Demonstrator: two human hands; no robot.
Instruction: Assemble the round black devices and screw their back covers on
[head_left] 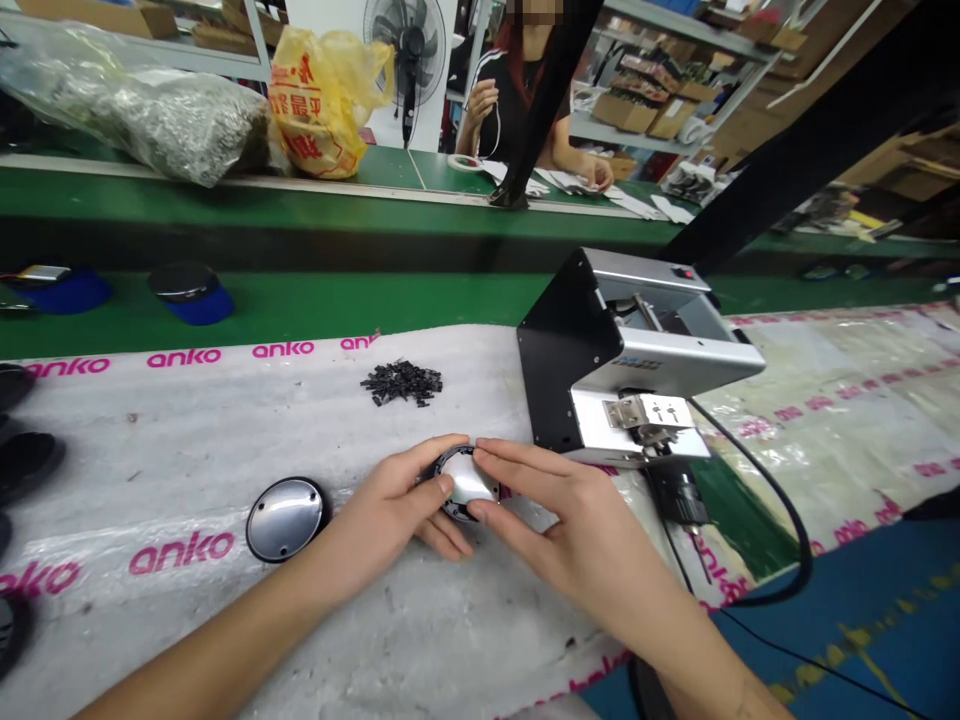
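Between my two hands is a round silver disc with a black rim, held a little above the plastic-covered bench. My left hand grips its left side, thumb on the face and fingers underneath. My right hand pinches the right side with fingertips at the top edge and thumb at the lower edge. A similar silver disc with a black rim lies flat to the left of my left forearm. Beyond my hands sits a small pile of tiny black parts.
To the right stands a silver and black bench machine, with a black electric screwdriver and cable near its front. Blue-and-black round pieces rest on the bench's green strip. Across the bench, a person handles white pieces. Dark round parts line the left edge.
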